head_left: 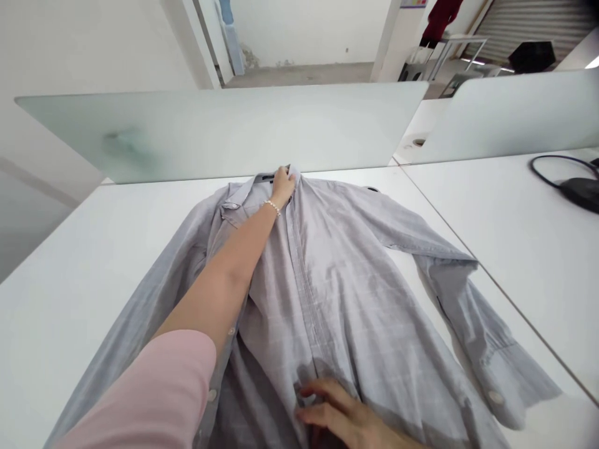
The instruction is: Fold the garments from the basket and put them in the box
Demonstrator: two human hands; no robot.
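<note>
A grey checked long-sleeved button-up shirt (327, 293) lies spread on the white desk (70, 299), its collar (264, 187) toward the far edge. My left hand (283, 187), with a beaded bracelet at the wrist and a pink sleeve on the arm, reaches across the shirt and grips the collar's top. Near the bottom of the view, my right hand (327, 411) rests on the shirt front beside the buttoned placket, fingers apart. The right sleeve stretches out with its buttoned cuff (496, 396) near the desk's edge. My left arm hides part of the shirt's chest.
A frosted glass divider (224, 131) stands along the desk's far edge, and a second panel (515, 118) stands at the right. On the adjoining white desk (528, 262) lie a black cable (555, 167) and a dark object (580, 193).
</note>
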